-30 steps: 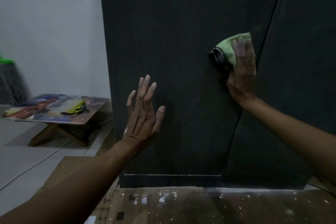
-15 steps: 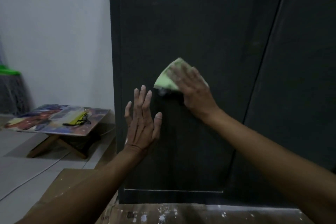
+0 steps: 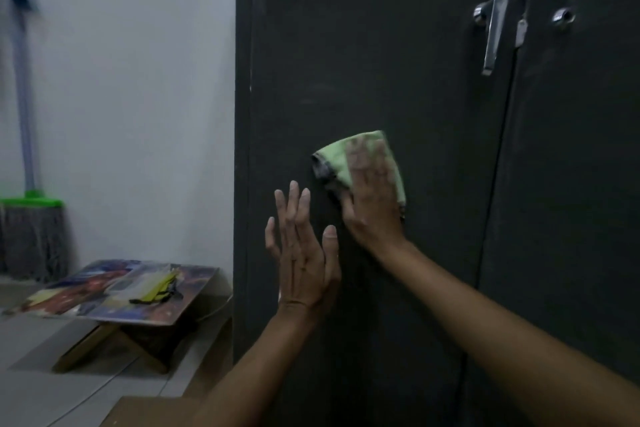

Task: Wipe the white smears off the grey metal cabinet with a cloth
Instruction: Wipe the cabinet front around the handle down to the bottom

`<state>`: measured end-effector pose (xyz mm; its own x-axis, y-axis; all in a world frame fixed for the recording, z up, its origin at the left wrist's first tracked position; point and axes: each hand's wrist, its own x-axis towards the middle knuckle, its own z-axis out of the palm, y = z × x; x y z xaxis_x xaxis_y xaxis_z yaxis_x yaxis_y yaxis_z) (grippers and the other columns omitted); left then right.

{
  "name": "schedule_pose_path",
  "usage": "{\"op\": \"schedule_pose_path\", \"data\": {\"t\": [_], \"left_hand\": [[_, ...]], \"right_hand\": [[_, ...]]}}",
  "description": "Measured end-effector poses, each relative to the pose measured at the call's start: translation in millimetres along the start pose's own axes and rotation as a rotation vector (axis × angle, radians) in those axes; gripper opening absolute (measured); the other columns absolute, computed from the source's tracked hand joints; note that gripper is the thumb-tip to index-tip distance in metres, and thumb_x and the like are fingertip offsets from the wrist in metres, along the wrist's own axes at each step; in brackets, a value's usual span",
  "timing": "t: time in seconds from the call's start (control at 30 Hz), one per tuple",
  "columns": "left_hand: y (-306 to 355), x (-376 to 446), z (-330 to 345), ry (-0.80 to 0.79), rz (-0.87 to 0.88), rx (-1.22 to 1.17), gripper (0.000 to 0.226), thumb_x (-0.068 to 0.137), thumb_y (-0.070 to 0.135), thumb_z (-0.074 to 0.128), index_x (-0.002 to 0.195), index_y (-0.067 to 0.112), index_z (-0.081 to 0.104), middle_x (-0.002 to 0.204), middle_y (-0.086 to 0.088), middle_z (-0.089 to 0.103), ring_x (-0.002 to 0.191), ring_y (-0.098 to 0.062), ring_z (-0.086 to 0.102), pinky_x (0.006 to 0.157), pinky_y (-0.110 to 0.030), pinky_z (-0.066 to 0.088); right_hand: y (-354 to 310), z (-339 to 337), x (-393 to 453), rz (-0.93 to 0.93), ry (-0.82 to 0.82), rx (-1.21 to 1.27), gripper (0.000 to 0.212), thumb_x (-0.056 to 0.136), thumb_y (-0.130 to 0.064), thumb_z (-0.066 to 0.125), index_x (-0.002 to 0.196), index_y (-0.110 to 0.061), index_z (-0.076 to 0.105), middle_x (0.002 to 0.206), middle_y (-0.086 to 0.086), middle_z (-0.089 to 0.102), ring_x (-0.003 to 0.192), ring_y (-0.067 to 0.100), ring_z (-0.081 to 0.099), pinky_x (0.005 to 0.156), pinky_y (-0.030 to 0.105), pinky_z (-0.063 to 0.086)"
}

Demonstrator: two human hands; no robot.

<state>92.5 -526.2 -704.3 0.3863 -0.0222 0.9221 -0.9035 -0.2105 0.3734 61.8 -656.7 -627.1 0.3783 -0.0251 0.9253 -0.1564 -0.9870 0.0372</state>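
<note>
The dark grey metal cabinet (image 3: 381,45) fills the right of the view, with two doors. Faint pale smears (image 3: 322,94) show on the left door, above the cloth. My right hand (image 3: 372,204) presses a folded green cloth (image 3: 337,163) flat against the left door at mid height. My left hand (image 3: 303,260) rests flat on the same door, fingers spread, just below and left of the cloth, holding nothing.
A chrome door handle (image 3: 493,31) and a lock (image 3: 562,15) sit at the upper right by the door seam. A low wooden table (image 3: 114,291) with a yellow-green item stands on the floor at left. A mop (image 3: 31,218) leans on the white wall. Cardboard (image 3: 149,412) lies below.
My right hand has carried the cloth from the door seam leftward, then slightly up and right. The view has tilted up, so the handle shows. My left hand stays flat on the door.
</note>
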Motion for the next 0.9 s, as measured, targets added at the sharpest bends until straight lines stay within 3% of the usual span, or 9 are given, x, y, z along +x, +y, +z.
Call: {"op": "schedule_pose_path", "data": {"t": [0.17, 0.23, 0.3, 0.37, 0.47, 0.6, 0.7, 0.83, 0.9], "left_hand": [[1.0, 24.5, -15.2, 0.062, 0.03, -0.017, 0.066, 0.105, 0.038, 0.034, 0.162, 0.008, 0.026, 0.174, -0.005, 0.016, 0.163, -0.022, 0.002, 0.13, -0.047, 0.003], [-3.5, 33.2, -22.5, 0.045, 0.029, 0.013, 0.067, 0.105, 0.04, 0.032, 0.163, 0.01, 0.024, 0.175, -0.005, 0.014, 0.163, -0.021, -0.001, 0.13, -0.05, 0.003], [-8.7, 42.4, -28.6, 0.002, 0.021, 0.106, 0.068, 0.105, 0.045, 0.028, 0.165, 0.012, 0.022, 0.175, -0.004, 0.011, 0.163, -0.02, -0.006, 0.129, -0.054, 0.005], [-12.8, 53.4, -32.3, -0.056, 0.036, 0.261, 0.072, 0.105, 0.051, 0.023, 0.166, 0.014, 0.019, 0.176, -0.004, 0.006, 0.162, -0.021, -0.011, 0.128, -0.057, 0.005], [-15.0, 69.6, -34.7, -0.107, 0.007, 0.339, 0.077, 0.103, 0.059, 0.016, 0.167, 0.017, 0.01, 0.176, -0.001, -0.007, 0.161, -0.022, -0.019, 0.127, -0.06, 0.001], [-15.0, 82.3, -35.8, -0.071, -0.034, 0.28, 0.078, 0.103, 0.061, 0.016, 0.168, 0.019, 0.004, 0.175, 0.002, -0.015, 0.159, -0.02, -0.023, 0.127, -0.061, -0.005], [-11.5, 87.3, -37.1, 0.039, -0.101, 0.172, 0.072, 0.106, 0.054, 0.022, 0.166, 0.017, 0.012, 0.176, 0.001, -0.009, 0.16, -0.018, -0.02, 0.128, -0.059, -0.002], [-3.8, 89.5, -42.3, 0.209, -0.148, 0.037, 0.066, 0.108, 0.045, 0.024, 0.164, 0.011, 0.024, 0.176, -0.006, 0.003, 0.162, -0.019, -0.008, 0.129, -0.054, 0.003], [-0.5, 90.6, -44.2, 0.223, -0.145, 0.02, 0.066, 0.107, 0.045, 0.023, 0.163, 0.011, 0.026, 0.176, -0.007, 0.006, 0.163, -0.02, -0.006, 0.129, -0.053, 0.003]], "right_hand": [[-3.3, -3.6, 55.8, -0.645, -0.2, -0.185, 0.064, 0.106, -0.02, 0.045, 0.167, -0.018, 0.027, 0.176, 0.006, 0.016, 0.164, 0.026, 0.006, 0.133, 0.048, 0.011], [10.2, -19.2, 84.2, -0.768, -0.201, -0.239, 0.063, 0.105, -0.016, 0.04, 0.167, -0.019, 0.029, 0.175, 0.005, 0.019, 0.164, 0.026, 0.01, 0.134, 0.045, 0.011], [24.5, -37.4, 108.5, -0.707, -0.13, -0.249, 0.062, 0.104, -0.012, 0.034, 0.166, -0.019, 0.032, 0.175, 0.005, 0.023, 0.163, 0.025, 0.014, 0.134, 0.044, 0.013], [38.7, -57.6, 132.6, -0.47, -0.022, -0.227, 0.064, 0.102, -0.012, 0.027, 0.165, -0.02, 0.033, 0.175, 0.007, 0.023, 0.163, 0.026, 0.017, 0.133, 0.043, 0.014], [51.0, -83.2, 164.9, -0.087, 0.086, -0.138, 0.067, 0.102, -0.006, 0.034, 0.167, -0.016, 0.025, 0.176, 0.011, 0.014, 0.164, 0.029, 0.008, 0.131, 0.034, -0.002], [26.4, -73.6, 166.4, 0.052, 0.137, -0.085, 0.066, 0.107, -0.027, 0.043, 0.168, -0.013, 0.02, 0.176, 0.01, 0.012, 0.164, 0.031, 0.004, 0.133, 0.042, -0.001], [3.0, -51.9, 145.3, -0.234, 0.017, -0.131, 0.067, 0.105, -0.034, 0.05, 0.166, -0.016, 0.029, 0.175, 0.01, 0.021, 0.163, 0.032, 0.011, 0.133, 0.05, 0.007], [-14.0, -24.2, 126.9, -0.856, -0.299, -0.287, 0.064, 0.107, -0.033, 0.047, 0.167, -0.021, 0.029, 0.176, 0.003, 0.018, 0.164, 0.027, 0.006, 0.134, 0.044, 0.001], [-16.7, -22.2, 133.8, -1.028, -0.368, -0.37, 0.062, 0.109, -0.033, 0.045, 0.167, -0.023, 0.027, 0.176, 0.003, 0.016, 0.164, 0.026, 0.005, 0.134, 0.043, -0.002]]}}
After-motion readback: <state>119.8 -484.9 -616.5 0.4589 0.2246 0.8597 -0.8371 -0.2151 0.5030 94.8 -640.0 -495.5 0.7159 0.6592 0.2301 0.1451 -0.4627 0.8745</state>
